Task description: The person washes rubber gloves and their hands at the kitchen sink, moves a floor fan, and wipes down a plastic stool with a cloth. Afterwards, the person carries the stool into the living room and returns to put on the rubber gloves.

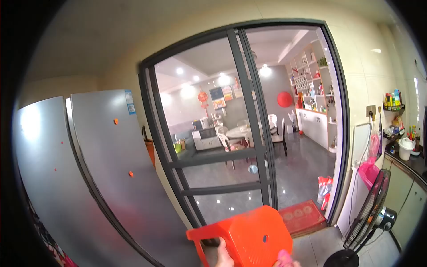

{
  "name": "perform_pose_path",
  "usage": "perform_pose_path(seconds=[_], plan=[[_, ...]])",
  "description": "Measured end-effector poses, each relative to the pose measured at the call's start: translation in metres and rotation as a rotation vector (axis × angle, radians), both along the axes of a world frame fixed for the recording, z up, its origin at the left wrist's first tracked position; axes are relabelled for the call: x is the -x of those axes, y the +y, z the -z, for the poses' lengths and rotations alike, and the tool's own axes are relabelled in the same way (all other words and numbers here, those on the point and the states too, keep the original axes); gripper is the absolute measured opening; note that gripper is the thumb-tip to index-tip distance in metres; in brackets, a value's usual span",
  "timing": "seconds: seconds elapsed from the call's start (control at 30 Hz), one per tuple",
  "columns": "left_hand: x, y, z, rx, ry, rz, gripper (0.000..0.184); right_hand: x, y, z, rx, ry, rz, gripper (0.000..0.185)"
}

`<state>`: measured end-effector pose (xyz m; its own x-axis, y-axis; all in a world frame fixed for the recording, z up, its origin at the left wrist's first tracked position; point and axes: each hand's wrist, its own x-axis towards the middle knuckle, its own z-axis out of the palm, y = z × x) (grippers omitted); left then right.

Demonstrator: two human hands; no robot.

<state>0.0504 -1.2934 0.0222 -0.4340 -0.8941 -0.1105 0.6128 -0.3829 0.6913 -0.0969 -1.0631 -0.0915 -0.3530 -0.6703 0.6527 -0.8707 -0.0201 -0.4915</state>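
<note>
Orange, square-topped plastic stool, likely light, stiff, suits edge holds; your left hand grasps it, grip unclear at right hand.

A dark-framed sliding glass door stands in a cream wall, a grey fridge on its left. Beyond it, bright ceiling lights shine over a pale table, chairs, a white cabinet and a glossy grey floor.

Nothing was readable, tbh: the label on the fridge was too small, and the mat's markings were illegible.
</note>
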Motion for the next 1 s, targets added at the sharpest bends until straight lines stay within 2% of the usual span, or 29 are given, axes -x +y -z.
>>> perform_pose_path(seconds=[0.07,0.1,0.13,0.2,0.23,0.3,0.37,0.43,0.47,0.5,0.53,0.6,0.7,0.77,0.83,0.9,0.97,1.0], plan=[[-0.007,-0.004,-0.019,0.014,0.118,0.053,0.053,0.055,-0.008,0.065,0.157,-0.523,0.145,0.027],[-0.01,-0.008,-0.032,0.007,0.172,0.093,0.053,0.057,0.006,0.013,0.122,-0.389,0.217,0.028],[-0.013,-0.013,-0.033,0.03,0.201,0.112,0.054,0.059,0.009,-0.012,0.166,-0.469,0.354,0.031],[-0.016,-0.016,-0.029,0.045,0.175,0.113,0.054,0.052,0.0,-0.069,0.173,-0.557,0.381,0.033],[-0.014,-0.011,-0.03,0.062,0.172,0.132,0.055,0.038,-0.011,-0.092,0.274,-0.49,0.319,0.031],[-0.008,0.006,-0.03,0.024,0.099,0.12,0.054,0.002,-0.037,-0.141,0.26,-0.283,0.13,0.03],[-0.003,0.008,-0.022,0.038,0.058,0.109,0.053,-0.038,-0.066,-0.16,0.261,-0.142,-0.135,0.032],[-0.01,0.002,0.0,0.176,0.217,0.436,0.052,-0.045,-0.09,-0.16,0.154,0.19,-0.245,0.032],[-0.002,0.027,-0.023,0.197,0.054,0.321,0.052,-0.036,-0.102,-0.158,0.155,0.178,-0.228,0.032],[0.005,0.041,-0.039,0.152,0.018,0.225,0.051,-0.024,-0.116,-0.158,0.182,0.267,-0.098,0.035],[0.005,0.043,-0.039,0.089,0.043,0.268,0.05,-0.012,-0.125,-0.161,0.203,0.352,0.03,0.039],[0.001,0.046,-0.036,0.012,0.047,0.305,0.048,0.024,-0.132,-0.175,0.11,0.235,0.201,0.036],[0.011,0.046,-0.031,0.037,0.038,0.252,0.05,0.075,-0.135,-0.134,-0.038,0.106,0.385,0.032],[0.015,0.045,-0.029,0.017,0.029,0.229,0.05,0.088,-0.112,-0.091,-0.217,-0.009,0.379,0.033],[0.013,0.039,-0.02,0.013,-0.022,0.201,0.051,0.081,-0.082,-0.038,-0.297,-0.177,0.273,0.032],[0.009,0.026,-0.004,0.021,-0.066,0.19,0.052,0.076,-0.055,0.008,-0.312,-0.228,0.193,0.032],[0.007,0.011,0.01,0.053,-0.13,0.105,0.053,0.081,-0.035,0.031,-0.331,-0.287,-0.063,0.028],[0.005,0.007,0.008,0.042,-0.145,0.105,0.053,0.082,-0.026,0.006,-0.327,-0.745,-0.091,0.029]])
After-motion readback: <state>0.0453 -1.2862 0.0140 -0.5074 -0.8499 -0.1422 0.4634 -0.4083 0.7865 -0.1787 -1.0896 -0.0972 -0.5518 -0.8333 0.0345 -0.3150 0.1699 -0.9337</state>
